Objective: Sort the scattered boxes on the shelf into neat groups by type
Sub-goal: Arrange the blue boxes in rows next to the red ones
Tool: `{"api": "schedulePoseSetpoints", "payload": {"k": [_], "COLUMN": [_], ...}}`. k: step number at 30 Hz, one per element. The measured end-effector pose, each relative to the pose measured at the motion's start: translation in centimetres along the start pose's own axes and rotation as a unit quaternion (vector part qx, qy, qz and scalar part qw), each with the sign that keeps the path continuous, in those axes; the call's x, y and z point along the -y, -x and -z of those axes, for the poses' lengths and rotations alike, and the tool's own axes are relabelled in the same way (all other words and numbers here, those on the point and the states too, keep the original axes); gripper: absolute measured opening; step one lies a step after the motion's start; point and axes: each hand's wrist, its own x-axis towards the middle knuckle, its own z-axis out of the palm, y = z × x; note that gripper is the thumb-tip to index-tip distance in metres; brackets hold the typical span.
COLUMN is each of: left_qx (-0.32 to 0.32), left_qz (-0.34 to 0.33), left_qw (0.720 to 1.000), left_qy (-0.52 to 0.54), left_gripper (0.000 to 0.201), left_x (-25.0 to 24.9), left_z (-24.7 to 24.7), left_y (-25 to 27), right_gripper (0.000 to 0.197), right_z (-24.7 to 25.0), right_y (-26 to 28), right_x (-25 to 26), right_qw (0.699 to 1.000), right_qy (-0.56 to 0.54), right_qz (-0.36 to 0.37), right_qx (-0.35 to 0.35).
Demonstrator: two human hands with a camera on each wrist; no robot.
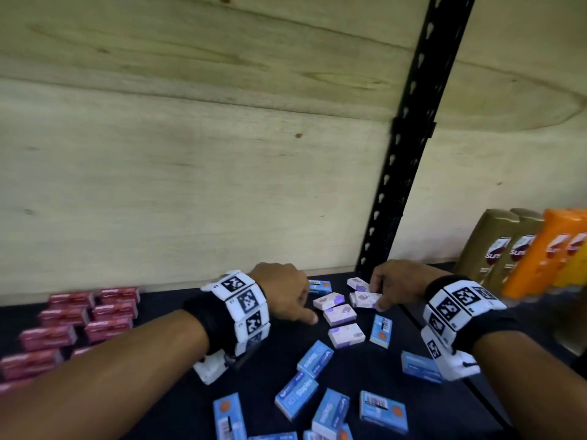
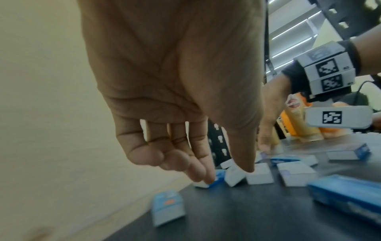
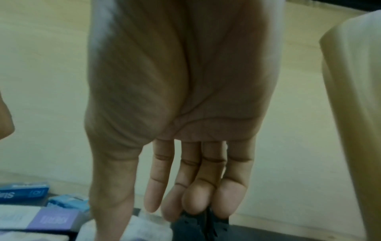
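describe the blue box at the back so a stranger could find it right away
Start at the black post against the wooden back wall. Left of its foot sit pale lilac boxes; just left of them, by the left hand, lies a blue box. It is the only blue one along the wall.

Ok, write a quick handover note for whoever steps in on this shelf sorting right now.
Left hand: open, holds nothing, fingertips down beside the pink-and-white boxes.
Right hand: open, fingertips resting on the far pink-and-white boxes; no box lifted.
Done: red boxes sit in neat rows at the left of the shelf.
In progress: pink-and-white boxes are clustered mid-shelf but skewed.
Left: the blue staple boxes lie scattered across the front and middle; one sits at the back beside the left hand. Gather and square them.
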Motion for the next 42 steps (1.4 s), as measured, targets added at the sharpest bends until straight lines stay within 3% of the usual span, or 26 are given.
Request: {"api": "schedulePoseSetpoints", "payload": {"k": [7,14,16,22,25,29,33,38,42], "left_qx": [0.063,0.108,0.124,0.125,0.131,0.178,0.191,0.186,0.183], "left_qz": [0.125,0.192,0.191,0.165,0.149,0.078,0.049,0.048,0.105], "left_qw": [0.99,0.975,0.974,0.978,0.98,0.98,0.978,0.977,0.975], "left_qy": [0.003,0.006,0.01,0.009,-0.01,-0.037,-0.071,-0.093,-0.069], "left_gripper": [0.041,0.041,0.039,0.058,0.063,0.077,0.071,0.071,0.049], "left_x": [8.4,13.4,13.6,12.9,12.7,12.0,11.9,11.9,11.5], "left_z": [1.4,0.6,0.1,-0.6,-0.3,0.7,0.8,0.6,0.3], "left_y": [4.0,5.5,5.6,5.3,5.3,5.4,5.0,5.0,4.7], "right_gripper": [0.017,0.027,0.035,0.06,0.059,0.046,0.041,0.035,0.03], "right_z": [2.0,2.0,1.7,0.4,0.0,-0.4,-0.4,-0.3,0.0], "right_y": [-0.1,-1.5,-2.1,-3.8,-4.3,-4.7,-4.5,-3.9,-3.4], "right_x": [4.3,12.4,14.4,17.3,17.5,17.4,17.3,17.0,16.5], "right_qw": [0.998,0.986,0.979,0.961,0.961,0.965,0.967,0.97,0.97], "right_qy": [0.001,0.013,0.039,0.144,0.158,0.138,0.121,0.1,0.085], "right_qz": [0.06,0.168,0.197,0.231,0.222,0.221,0.22,0.214,0.218], "right_qx": [-0.026,-0.003,0.019,0.054,0.045,0.04,0.041,0.047,0.062]}}
